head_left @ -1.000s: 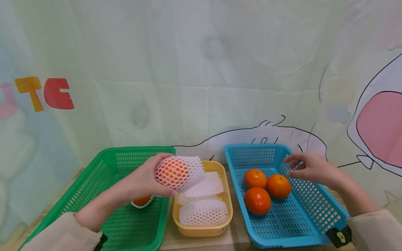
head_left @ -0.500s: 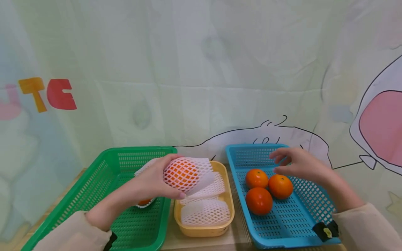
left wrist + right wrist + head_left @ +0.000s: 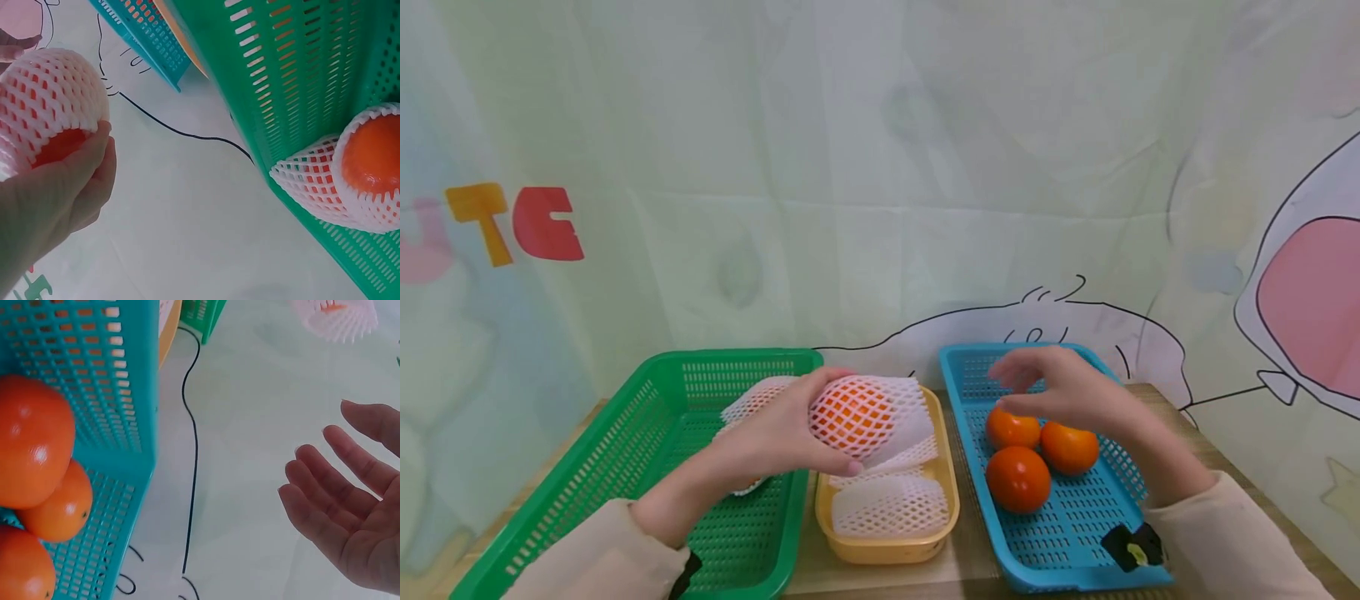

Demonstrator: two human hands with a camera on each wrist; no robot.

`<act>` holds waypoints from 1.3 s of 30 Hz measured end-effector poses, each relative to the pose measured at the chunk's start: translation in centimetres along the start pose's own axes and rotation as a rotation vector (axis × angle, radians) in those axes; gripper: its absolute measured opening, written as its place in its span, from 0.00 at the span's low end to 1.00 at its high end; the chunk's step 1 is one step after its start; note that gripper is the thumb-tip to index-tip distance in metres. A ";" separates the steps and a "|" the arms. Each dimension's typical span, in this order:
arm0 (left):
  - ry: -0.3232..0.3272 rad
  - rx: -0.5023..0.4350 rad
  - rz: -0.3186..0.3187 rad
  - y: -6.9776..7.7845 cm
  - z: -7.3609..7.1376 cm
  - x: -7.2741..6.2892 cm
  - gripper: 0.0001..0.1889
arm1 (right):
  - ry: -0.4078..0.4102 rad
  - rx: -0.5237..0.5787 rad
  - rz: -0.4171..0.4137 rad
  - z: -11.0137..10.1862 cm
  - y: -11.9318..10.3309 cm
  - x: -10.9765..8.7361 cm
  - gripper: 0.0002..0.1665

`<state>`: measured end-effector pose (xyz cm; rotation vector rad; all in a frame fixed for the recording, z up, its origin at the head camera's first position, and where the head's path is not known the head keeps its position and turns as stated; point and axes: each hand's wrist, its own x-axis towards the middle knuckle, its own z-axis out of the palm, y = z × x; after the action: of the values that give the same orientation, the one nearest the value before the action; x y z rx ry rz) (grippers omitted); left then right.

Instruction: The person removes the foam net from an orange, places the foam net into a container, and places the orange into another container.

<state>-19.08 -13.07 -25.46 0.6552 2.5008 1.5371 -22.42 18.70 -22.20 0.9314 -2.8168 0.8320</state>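
Green plastic forms the basket [image 3: 737,357] below and to the left of my left grip [image 3: 782,433]; in it, partly hidden by my forearm in the head view, lies sleeved fruit [image 3: 375,156] in white foam netting [image 3: 319,181]. My left grip is clamped round a round orange fruit [image 3: 852,412] inside its own foam net [image 3: 904,423], thumb below and fingers on top, the net's loose end pointing right. Just beneath this grip and to its right sits a yellow basket [image 3: 897,551] on the wooden worktop [image 3: 880,581], holding loose foam nets [image 3: 891,506]. Further right, a blue basket [image 3: 1060,537] with three bare fruits [image 3: 1018,480] lies below my right grip [image 3: 1060,387]. That one is raised, its thumb and fingers apart and slightly bent.
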 end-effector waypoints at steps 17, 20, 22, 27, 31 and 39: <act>0.004 -0.036 -0.012 0.8 1.0 0.9 0.47 | -0.049 0.119 -0.084 2.4 -2.8 1.7 0.11; -0.004 -0.056 -0.007 0.9 1.2 1.0 0.47 | -0.045 0.133 -0.100 2.6 -3.2 2.0 0.11; -0.015 -0.076 0.000 1.0 1.3 1.0 0.47 | -0.044 0.144 -0.114 2.6 -3.5 2.1 0.12; -0.021 -0.105 0.012 1.1 1.4 1.1 0.46 | -0.052 0.198 -0.120 2.8 -3.7 2.3 0.15; -0.020 -0.139 0.011 1.1 1.4 1.1 0.46 | -0.058 0.277 -0.111 2.9 -3.6 2.4 0.19; -0.010 -0.262 -0.042 1.4 1.6 1.3 0.47 | -0.074 0.435 -0.056 3.7 -3.7 2.5 0.32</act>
<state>-19.30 -10.66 -24.90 0.5634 2.2347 1.7968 -21.97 12.93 -23.06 1.1010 -2.7012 1.4671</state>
